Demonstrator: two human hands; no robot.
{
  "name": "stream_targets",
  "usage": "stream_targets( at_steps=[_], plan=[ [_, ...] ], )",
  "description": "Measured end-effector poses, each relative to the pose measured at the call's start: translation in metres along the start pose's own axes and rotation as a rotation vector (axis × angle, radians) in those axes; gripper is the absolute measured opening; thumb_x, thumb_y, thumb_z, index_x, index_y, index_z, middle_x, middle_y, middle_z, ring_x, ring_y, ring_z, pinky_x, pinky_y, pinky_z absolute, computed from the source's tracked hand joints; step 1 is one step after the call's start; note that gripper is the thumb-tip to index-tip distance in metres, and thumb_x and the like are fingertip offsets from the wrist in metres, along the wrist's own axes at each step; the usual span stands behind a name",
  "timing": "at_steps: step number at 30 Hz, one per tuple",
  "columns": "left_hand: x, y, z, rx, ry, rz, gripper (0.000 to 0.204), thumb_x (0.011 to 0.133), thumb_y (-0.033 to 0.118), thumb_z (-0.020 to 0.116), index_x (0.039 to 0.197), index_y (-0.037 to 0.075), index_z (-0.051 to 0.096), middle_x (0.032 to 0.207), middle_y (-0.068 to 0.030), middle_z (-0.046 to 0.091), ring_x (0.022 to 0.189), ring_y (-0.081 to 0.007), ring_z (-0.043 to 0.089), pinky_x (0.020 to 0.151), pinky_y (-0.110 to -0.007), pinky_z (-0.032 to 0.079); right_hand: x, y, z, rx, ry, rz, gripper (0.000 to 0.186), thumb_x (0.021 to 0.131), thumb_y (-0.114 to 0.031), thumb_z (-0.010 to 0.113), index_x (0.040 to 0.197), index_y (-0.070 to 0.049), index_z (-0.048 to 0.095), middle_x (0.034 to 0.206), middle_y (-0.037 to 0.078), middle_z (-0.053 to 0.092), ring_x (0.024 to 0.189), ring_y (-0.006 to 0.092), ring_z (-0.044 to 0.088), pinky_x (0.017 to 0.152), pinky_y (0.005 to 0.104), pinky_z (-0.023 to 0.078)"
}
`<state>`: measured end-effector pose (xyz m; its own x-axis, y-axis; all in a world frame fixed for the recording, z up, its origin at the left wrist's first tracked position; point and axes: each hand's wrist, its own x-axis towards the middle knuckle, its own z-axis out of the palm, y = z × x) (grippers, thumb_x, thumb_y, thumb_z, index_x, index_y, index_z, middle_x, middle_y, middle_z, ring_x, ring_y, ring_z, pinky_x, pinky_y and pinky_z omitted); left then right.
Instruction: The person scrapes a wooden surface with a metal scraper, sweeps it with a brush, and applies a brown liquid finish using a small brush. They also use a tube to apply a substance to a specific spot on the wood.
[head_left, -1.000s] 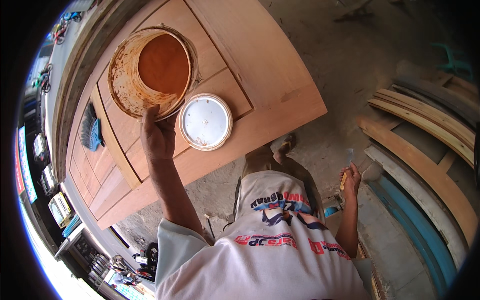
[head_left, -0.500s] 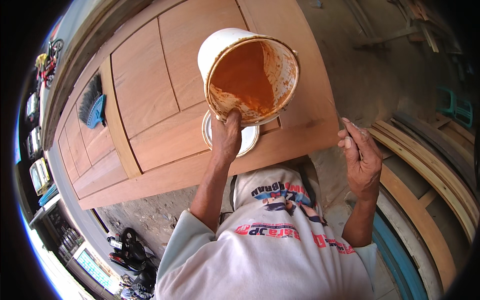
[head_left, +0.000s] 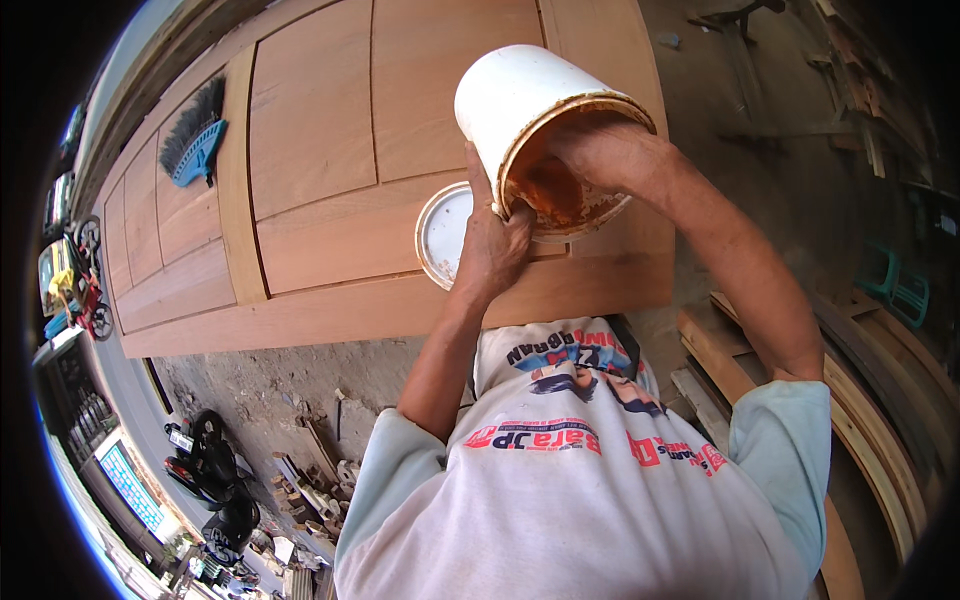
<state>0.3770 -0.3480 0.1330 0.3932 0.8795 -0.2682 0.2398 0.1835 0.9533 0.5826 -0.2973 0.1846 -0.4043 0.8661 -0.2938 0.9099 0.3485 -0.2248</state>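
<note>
Overhead, the left hand (head_left: pixel 492 250) grips the tilted white bucket (head_left: pixel 530 120) by its rim while the right hand (head_left: pixel 600 150) reaches inside, fingers hidden.

left hand (head_left: pixel 492 250) grips bucket (head_left: pixel 530 115) rim | right hand (head_left: pixel 600 150) inside, apparently | over door (head_left: pixel 330 200)

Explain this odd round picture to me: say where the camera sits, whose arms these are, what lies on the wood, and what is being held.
The camera sits on a person's head and looks down through a very wide lens, so straight edges bend and the corners go black. The arms rising from the lower edge are that person's own.

The left hand grips the rim of a white bucket, lifted and tipped, its inside smeared orange-brown. The right hand reaches into the bucket's mouth; its fingers are hidden inside.

Below lies a large panelled wooden door, laid flat. On it rest a round white lid and, at the far left, a blue hand brush with dark bristles.
</note>
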Motion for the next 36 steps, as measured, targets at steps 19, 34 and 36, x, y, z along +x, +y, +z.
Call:
stream_targets(
  at_steps=[19, 34, 36],
  plan=[
    [0.015, 0.001, -0.018, -0.212, -0.03, -0.048, 0.072, 0.11, 0.055, 0.044, 0.143, -0.01, 0.048, 0.127, -0.0252, 0.068, 0.109, -0.0318, 0.074, 0.091, -0.039, 0.064, -0.049, -0.003, -0.055, 0.87, -0.185, 0.305, 0.029, 0.111, -0.022, 0.047, 0.106, 0.002, 0.064, 0.076, 0.006, 0.066, 0.06, 0.0127, 0.066, 0.056, 0.0304, 0.057],
    [0.058, 0.009, -0.047, -0.185, 0.083, -0.138, 0.06, 0.108, 0.048, 0.05, 0.121, -0.01, 0.06, 0.094, -0.0234, 0.075, 0.085, -0.0296, 0.076, 0.077, -0.039, 0.063, -0.07, -0.014, 0.026, 1.181, 0.639, 0.271, 0.027, 0.111, -0.028, 0.06, 0.107, -0.003, 0.068, 0.082, 0.002, 0.069, 0.07, 0.0085, 0.067, 0.061, 0.0257, 0.056],
    [0.066, 0.009, -0.05, -0.203, 0.038, -0.12, 0.06, 0.108, 0.051, 0.051, 0.135, -0.003, 0.046, 0.101, -0.0246, 0.072, 0.082, -0.0298, 0.075, 0.072, -0.039, 0.062, -0.067, -0.012, 0.033, 1.287, 0.71, 0.243, 0.027, 0.111, -0.029, 0.061, 0.11, -0.003, 0.07, 0.083, 0.002, 0.07, 0.071, 0.009, 0.068, 0.063, 0.026, 0.057]
  ],
)
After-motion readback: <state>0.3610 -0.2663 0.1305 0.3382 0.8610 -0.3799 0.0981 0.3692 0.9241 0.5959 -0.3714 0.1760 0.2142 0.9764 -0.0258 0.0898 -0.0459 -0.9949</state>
